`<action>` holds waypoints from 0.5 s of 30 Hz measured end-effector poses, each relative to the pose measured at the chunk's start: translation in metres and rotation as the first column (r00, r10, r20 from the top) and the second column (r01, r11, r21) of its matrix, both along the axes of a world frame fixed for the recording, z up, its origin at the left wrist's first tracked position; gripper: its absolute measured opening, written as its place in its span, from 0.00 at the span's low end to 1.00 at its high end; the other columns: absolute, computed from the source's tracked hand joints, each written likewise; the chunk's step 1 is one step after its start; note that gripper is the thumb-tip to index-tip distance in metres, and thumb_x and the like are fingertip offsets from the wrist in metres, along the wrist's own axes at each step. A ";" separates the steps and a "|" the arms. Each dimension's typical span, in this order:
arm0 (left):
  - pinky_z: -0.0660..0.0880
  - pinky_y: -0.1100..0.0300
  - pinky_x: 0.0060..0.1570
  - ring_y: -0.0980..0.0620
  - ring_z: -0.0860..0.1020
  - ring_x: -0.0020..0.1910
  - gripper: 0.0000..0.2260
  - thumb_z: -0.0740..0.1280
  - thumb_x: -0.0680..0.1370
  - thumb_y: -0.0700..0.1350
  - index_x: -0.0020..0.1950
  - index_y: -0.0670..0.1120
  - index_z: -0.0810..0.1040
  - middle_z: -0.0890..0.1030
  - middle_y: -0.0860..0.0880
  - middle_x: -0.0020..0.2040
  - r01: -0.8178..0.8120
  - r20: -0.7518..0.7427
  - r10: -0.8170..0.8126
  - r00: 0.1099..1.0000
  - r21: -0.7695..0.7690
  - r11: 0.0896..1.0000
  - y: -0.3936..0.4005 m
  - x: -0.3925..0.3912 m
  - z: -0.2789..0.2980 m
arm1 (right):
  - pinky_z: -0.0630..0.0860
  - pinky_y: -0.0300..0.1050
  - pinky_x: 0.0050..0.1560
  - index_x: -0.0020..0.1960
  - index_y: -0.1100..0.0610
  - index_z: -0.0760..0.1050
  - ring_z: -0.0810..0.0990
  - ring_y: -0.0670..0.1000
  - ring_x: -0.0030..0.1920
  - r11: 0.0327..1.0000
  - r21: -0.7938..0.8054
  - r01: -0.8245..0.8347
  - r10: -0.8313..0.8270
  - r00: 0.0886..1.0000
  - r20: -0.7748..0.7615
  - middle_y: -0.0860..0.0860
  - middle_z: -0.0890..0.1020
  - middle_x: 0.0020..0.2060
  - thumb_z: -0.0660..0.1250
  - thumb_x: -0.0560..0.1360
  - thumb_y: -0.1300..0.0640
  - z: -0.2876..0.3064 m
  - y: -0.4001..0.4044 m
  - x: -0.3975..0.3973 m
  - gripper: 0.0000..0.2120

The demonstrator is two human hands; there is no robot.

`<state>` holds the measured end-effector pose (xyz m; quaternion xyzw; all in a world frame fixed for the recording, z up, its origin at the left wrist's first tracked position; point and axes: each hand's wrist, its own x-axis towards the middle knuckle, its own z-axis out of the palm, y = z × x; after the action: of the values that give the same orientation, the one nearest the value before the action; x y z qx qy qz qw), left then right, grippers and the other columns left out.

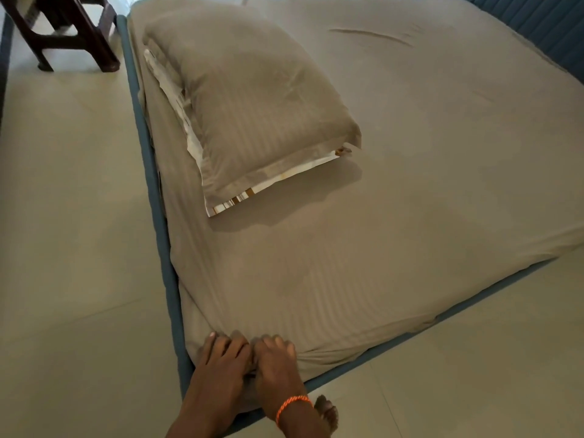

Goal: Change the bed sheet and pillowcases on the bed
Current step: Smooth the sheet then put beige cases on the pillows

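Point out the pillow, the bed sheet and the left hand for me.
pillow (252, 99), head view, middle of its top face.
bed sheet (426, 172), head view, bare flat stretch.
left hand (222, 358), head view, back of the hand.

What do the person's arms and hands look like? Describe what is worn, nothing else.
Both forearms are bare, with no sleeves in view. The right hand has a thin orange braided thread band around its wrist. The left hand shows no band, ring or watch.
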<state>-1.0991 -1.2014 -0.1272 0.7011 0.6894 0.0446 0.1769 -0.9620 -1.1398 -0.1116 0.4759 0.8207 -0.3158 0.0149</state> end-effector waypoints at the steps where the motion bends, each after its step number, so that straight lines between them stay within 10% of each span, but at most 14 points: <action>1: 0.62 0.45 0.74 0.47 0.76 0.60 0.18 0.60 0.73 0.52 0.60 0.51 0.81 0.79 0.51 0.59 0.019 -0.001 -0.019 1.000 0.011 1.000 0.000 0.000 0.001 | 0.66 0.51 0.57 0.55 0.48 0.73 0.72 0.53 0.54 1.000 -0.016 -0.014 0.014 1.000 -0.002 0.47 0.76 0.52 0.45 0.75 0.51 0.003 0.004 0.000 0.19; 15: 0.70 0.55 0.54 0.49 0.74 0.46 0.13 0.66 0.77 0.41 0.62 0.47 0.74 0.75 0.52 0.50 -0.062 0.208 0.018 0.978 0.204 0.977 0.019 0.008 -0.013 | 0.71 0.52 0.46 0.57 0.50 0.71 0.81 0.60 0.50 0.988 0.020 0.153 -0.153 0.988 -0.009 0.52 0.84 0.47 0.57 0.78 0.59 0.012 0.019 -0.010 0.10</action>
<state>-1.0912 -1.1821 -0.1405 0.6934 0.6730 0.1923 0.1714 -0.9721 -1.1211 -0.0992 0.5363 0.7850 -0.3095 -0.0175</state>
